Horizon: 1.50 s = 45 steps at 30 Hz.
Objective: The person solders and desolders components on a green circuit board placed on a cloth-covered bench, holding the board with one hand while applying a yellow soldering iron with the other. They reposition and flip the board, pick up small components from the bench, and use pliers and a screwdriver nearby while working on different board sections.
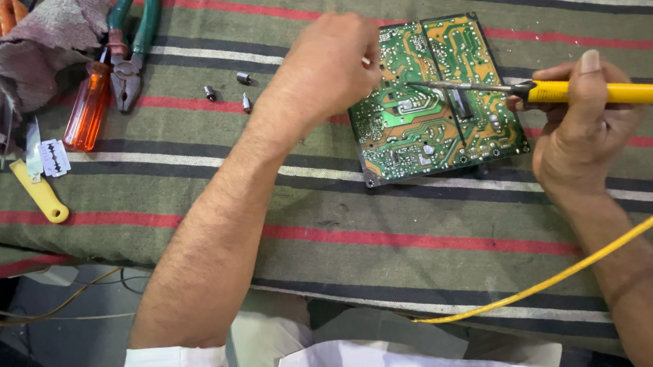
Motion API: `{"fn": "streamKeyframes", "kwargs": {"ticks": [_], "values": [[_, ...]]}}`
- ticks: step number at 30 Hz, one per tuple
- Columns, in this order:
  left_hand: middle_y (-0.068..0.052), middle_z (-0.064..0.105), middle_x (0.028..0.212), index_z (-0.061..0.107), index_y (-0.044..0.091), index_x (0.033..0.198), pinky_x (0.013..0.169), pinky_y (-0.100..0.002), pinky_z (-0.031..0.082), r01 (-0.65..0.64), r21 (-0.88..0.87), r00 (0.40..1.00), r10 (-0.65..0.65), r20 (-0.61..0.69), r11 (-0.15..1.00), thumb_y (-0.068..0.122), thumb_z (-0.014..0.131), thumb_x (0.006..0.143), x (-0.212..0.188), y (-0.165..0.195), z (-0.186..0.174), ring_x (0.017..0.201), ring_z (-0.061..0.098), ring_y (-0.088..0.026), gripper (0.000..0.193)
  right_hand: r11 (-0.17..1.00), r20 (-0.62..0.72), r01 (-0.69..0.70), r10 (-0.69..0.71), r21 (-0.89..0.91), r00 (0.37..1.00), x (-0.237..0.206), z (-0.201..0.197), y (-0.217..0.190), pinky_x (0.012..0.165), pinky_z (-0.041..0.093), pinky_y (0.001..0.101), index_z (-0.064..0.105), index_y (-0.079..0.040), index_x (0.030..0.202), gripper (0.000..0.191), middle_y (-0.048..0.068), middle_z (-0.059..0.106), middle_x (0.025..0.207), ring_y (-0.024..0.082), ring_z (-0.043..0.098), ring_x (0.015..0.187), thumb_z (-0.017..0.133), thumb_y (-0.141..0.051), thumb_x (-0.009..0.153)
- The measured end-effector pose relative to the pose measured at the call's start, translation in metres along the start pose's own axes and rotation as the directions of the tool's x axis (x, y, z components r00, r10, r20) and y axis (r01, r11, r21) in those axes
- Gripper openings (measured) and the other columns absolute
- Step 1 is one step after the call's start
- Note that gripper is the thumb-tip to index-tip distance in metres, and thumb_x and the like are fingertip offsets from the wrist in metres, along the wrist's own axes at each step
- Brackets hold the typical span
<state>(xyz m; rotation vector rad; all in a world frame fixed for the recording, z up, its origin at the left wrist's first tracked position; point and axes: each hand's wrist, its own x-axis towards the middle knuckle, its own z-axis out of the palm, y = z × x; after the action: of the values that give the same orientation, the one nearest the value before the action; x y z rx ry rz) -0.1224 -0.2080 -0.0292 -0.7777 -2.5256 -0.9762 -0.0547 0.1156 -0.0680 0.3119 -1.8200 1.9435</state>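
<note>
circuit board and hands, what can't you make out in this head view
- Left hand fingertips: hidden behind its own knuckles, so any held thing is unseen.
- Soldering iron: handle end cut off by right edge.
- Circuit board: far-left corner covered by the left hand; parts too small to identify.
- Right hand: palm side hidden.
</note>
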Motion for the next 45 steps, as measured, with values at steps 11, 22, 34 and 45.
{"fn": "streamKeyframes", "kwargs": {"ticks": [11, 22, 34, 45], "values": [[-0.017, 0.071, 0.091, 0.07, 0.002, 0.087, 0.078, -0.048, 0.054, 0.056, 0.071, 0.994, -0.049, -0.096, 0.996, 0.013, 0.074, 0.085, -0.005, -0.05, -0.019, 0.09, 0.069, -0.038, 0.011, 0.995, -0.018, 0.015, -0.014, 0.095, 1.0, 0.005, -0.005, -0.007, 0.071, 0.058, 0.0418, 0.057, 0.003, 0.107, 0.042, 0.014, 0.061, 0.093, 0.027, 0.067, 0.077, 0.061, -0.037, 0.121], [-0.016, 0.073, 0.087, 0.075, 0.007, 0.084, 0.076, -0.051, 0.054, 0.199, 0.265, 0.979, -0.183, -0.086, 0.943, 0.013, 0.072, 0.082, -0.009, -0.068, -0.027, 0.088, 0.069, -0.038, 0.007, 0.991, 0.061, 0.126, -0.128, 0.042, 0.99, 0.003, -0.011, -0.001, 0.079, 0.063, 0.0398, 0.054, -0.001, 0.127, 0.032, 0.012, 0.064, 0.121, 0.021, 0.067, 0.084, 0.061, -0.032, 0.121], [-0.015, 0.074, 0.089, 0.075, 0.007, 0.084, 0.08, -0.05, 0.054, 0.214, 0.236, 0.977, -0.211, -0.039, 0.948, 0.015, 0.072, 0.082, -0.007, -0.062, -0.027, 0.09, 0.07, -0.037, 0.008, 0.997, 0.0, -0.041, 0.041, 0.065, 0.999, -0.002, 0.005, -0.012, 0.069, 0.059, 0.0361, 0.06, 0.005, 0.101, 0.035, 0.016, 0.066, 0.094, 0.021, 0.062, 0.067, 0.056, -0.026, 0.118], [-0.015, 0.074, 0.087, 0.075, 0.007, 0.082, 0.077, -0.05, 0.054, 0.204, 0.238, 0.979, -0.202, -0.031, 0.95, 0.013, 0.072, 0.081, -0.007, -0.059, -0.025, 0.087, 0.07, -0.037, 0.007, 0.993, -0.002, -0.119, 0.119, -0.015, 0.993, -0.004, 0.009, -0.015, 0.057, 0.05, 0.029, 0.061, 0.005, 0.099, 0.039, 0.014, 0.065, 0.083, 0.021, 0.064, 0.064, 0.054, -0.028, 0.118]]}}
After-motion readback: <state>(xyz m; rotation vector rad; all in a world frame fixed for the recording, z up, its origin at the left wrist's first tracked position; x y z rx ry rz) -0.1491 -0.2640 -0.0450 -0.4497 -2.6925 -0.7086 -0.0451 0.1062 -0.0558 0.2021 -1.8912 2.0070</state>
